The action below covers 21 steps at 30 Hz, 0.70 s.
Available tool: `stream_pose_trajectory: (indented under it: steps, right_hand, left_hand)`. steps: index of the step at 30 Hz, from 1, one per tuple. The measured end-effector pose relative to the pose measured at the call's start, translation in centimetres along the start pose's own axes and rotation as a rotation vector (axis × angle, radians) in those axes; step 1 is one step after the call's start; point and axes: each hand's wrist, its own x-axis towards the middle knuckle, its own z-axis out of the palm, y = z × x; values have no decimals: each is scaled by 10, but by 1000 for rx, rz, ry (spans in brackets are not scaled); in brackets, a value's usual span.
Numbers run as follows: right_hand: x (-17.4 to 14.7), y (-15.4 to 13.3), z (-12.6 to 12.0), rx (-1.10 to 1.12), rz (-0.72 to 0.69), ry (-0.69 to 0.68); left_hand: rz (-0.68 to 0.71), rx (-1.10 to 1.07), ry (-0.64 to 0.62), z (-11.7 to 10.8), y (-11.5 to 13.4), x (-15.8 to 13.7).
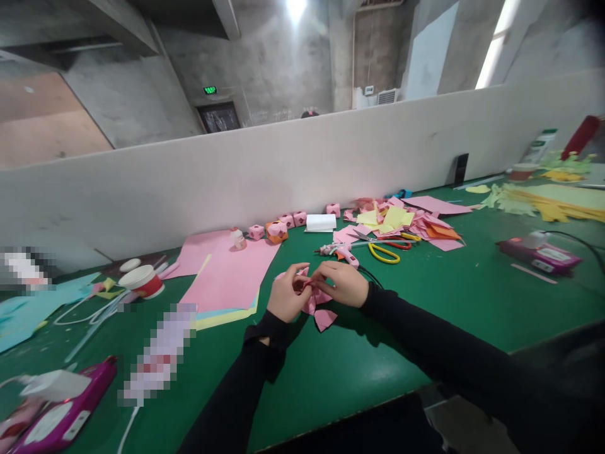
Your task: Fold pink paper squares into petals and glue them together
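Observation:
Over the green table (378, 340), both of my hands meet at a piece of folded pink paper (309, 304). My left hand (287, 295) is closed on its left side, thumb and index finger pinching. From the right, my right hand (344, 284) pinches the same paper, its fingertips close to the left thumb. Much of the folded paper is hidden behind the fingers. Below the hands a pink paper flap (325, 320) shows. Just beyond my right hand lies a pink glue gun (344, 253), with yellow-handled scissors (384, 253) to its right.
Pink sheets (231, 268) lie left of my hands. Small folded pink paper pieces (256, 232) line the low white partition (236, 183). Paper scraps (397, 217) are heaped behind the scissors. A paper cup (142, 282) stands left; purple power strips (541, 255) sit at both sides.

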Motion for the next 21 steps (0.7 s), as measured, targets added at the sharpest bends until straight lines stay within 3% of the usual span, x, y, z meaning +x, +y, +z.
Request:
stream_pose_trajectory:
  steps: [6, 11, 16, 21]
  right_hand:
    - [2, -8, 3, 224, 236, 176]
    - [3, -15, 8, 383, 413, 281]
    - [2, -19, 17, 416, 459, 328]
    - [0, -19, 23, 384, 453, 273]
  left_hand:
    - [17, -53, 89, 8, 5, -3]
    - [-47, -237, 200, 17, -2, -1]
    - [-94, -389, 321, 22, -9, 3]
    - [-124, -350, 381, 21, -9, 4]
